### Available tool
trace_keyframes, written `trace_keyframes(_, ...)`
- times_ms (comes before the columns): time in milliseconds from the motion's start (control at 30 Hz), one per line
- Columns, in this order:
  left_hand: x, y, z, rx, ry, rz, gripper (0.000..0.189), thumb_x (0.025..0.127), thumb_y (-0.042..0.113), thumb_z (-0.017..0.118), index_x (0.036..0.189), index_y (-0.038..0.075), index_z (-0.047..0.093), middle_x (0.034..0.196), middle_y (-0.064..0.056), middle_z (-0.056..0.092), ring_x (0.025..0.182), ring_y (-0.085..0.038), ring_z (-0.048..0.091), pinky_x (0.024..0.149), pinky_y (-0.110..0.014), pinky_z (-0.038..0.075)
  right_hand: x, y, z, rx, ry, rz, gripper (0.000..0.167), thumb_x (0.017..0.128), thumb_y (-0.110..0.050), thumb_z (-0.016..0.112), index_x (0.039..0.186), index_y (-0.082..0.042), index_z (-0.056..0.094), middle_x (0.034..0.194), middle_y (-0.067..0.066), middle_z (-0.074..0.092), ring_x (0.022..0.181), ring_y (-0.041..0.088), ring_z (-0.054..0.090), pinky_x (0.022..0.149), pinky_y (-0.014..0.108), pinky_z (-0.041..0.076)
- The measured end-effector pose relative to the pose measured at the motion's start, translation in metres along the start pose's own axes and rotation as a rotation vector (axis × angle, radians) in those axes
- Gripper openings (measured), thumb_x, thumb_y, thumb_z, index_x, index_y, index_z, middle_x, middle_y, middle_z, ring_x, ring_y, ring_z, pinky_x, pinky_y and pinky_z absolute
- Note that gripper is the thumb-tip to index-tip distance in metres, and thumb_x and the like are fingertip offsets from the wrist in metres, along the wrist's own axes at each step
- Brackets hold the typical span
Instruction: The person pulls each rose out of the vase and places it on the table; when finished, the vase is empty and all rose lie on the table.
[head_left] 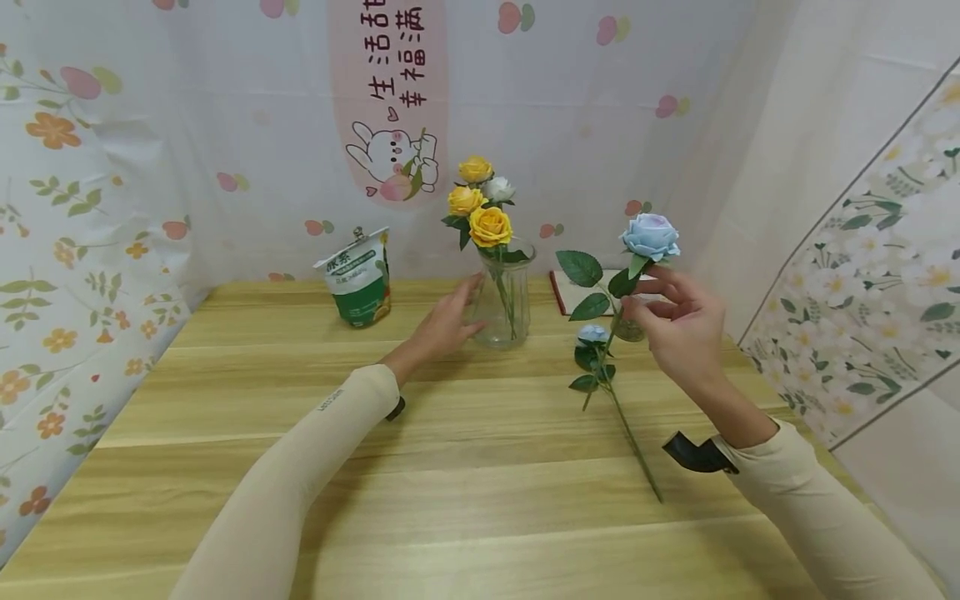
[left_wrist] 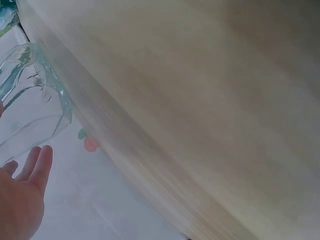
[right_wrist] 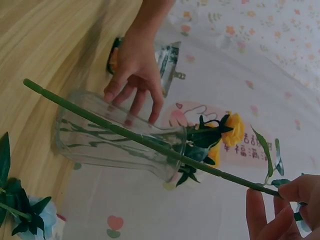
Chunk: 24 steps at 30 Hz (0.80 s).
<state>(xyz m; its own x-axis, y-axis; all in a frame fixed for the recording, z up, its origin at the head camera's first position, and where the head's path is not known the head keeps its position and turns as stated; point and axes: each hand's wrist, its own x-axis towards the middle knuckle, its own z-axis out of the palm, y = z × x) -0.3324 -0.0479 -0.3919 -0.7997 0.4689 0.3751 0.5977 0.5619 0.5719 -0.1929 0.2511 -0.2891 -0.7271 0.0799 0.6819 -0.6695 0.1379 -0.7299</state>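
My right hand [head_left: 686,329] pinches the stem of a blue artificial rose [head_left: 651,236] close under its bloom. Its long green stem [right_wrist: 125,132] slants down with the bare end toward me. A clear glass vase [head_left: 501,329] stands upright at the table's middle, holding several yellow roses [head_left: 491,227] and a white rose [head_left: 498,190]. Beside the vase's left wall is my left hand [head_left: 442,323], fingers extended and spread along the glass. In the left wrist view, the fingers [left_wrist: 41,167] show right at the vase. Another blue rose [head_left: 592,335] lies on the table behind the held stem.
A green and white pouch [head_left: 358,287] with a clip on top stands at the back left. Behind my right hand lies a red-edged notebook [head_left: 572,298], with a small glass object [head_left: 630,331] partly hidden there. Patterned curtains [head_left: 262,150] border the wooden table [head_left: 450,475].
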Motion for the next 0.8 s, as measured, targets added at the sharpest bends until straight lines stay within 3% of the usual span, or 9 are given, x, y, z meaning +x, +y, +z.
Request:
trace_keyframes(200,0.001,-0.002,0.001,0.009,-0.003,0.015,0.083,0.090,0.013,0.074,0.156,0.011,0.023,0.157,-0.013,0.035,0.123,-0.032,0.057,0.099,-0.043,0.049,-0.005,0.005,0.004,0.024,-0.038,0.032,0.035,0.082,0.018,0.061,0.114,0.005,0.068,0.086,0.004,0.069,0.067,0.013,0.072,0.061,0.020,0.056)
trace_keyframes(500,0.001,-0.003,0.004,0.063,-0.018,0.024,0.082,0.092,0.016,0.072,0.155,0.008,0.020,0.156,-0.015,0.035,0.122,-0.032,0.058,0.095,-0.044,0.051,-0.014,0.020,0.010,-0.153,-0.121,0.134,0.038,0.083,0.012,0.070,0.120,0.009,0.063,0.083,-0.005,0.070,0.057,0.013,0.069,0.051,0.018,0.050)
trace_keyframes(800,0.001,-0.002,0.004,0.072,-0.019,0.005,0.083,0.092,0.015,0.073,0.156,0.009,0.020,0.155,-0.015,0.037,0.123,-0.031,0.057,0.096,-0.046,0.050,-0.021,0.037,0.008,-0.155,-0.183,0.302,0.043,0.084,0.011,0.069,0.125,0.010,0.059,0.083,-0.007,0.069,0.058,0.014,0.069,0.059,0.027,0.058)
